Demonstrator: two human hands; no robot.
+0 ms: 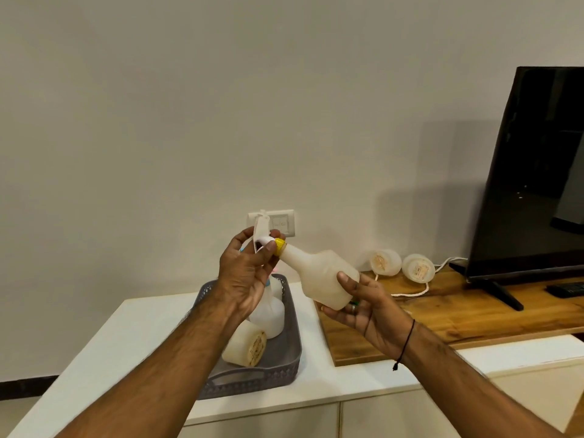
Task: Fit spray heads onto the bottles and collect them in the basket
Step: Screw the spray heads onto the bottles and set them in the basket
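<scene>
My right hand grips the base of a translucent white bottle, held tilted in the air with its neck pointing up and left. At the neck sits a white spray head with a yellow collar; my left hand pinches that head with thumb and fingers. Below my left forearm stands the grey basket, with two white bottles lying inside it, one showing its labelled bottom. Two more bottles lie on their sides by the wall on the wooden board.
The basket rests on a white cabinet top. A wooden board to the right carries a black television, a white cord and a dark remote. A wall socket plate is behind my hands.
</scene>
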